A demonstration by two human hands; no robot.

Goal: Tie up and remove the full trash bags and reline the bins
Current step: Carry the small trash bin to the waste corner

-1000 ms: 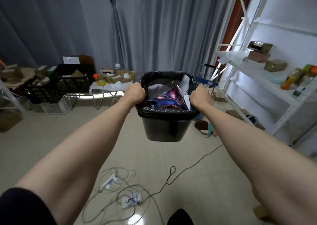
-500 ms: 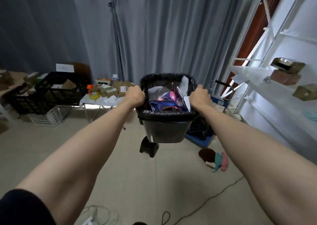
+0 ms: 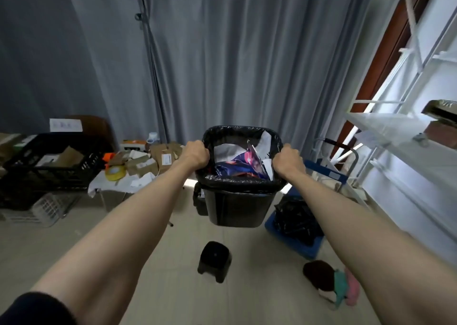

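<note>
I carry a black bin (image 3: 235,208) in the air at arm's length, above the tiled floor. A black trash bag (image 3: 241,182) lines it, folded over the rim, and holds white paper and a blue and pink wrapper (image 3: 243,162). My left hand (image 3: 196,152) grips the left rim, fingers curled over the bag's edge. My right hand (image 3: 286,160) grips the right rim the same way.
A small black stool (image 3: 214,260) stands on the floor below the bin. To the right is a blue cart (image 3: 296,244) with a black bag heap, then white shelving (image 3: 395,136). A low table (image 3: 118,183) with boxes and black crates (image 3: 49,166) sit left. Grey curtains hang ahead.
The bin stays gripped by both hands while I have walked forward. The cables on the floor have dropped out of view, and the stool and blue cart have come closer.
</note>
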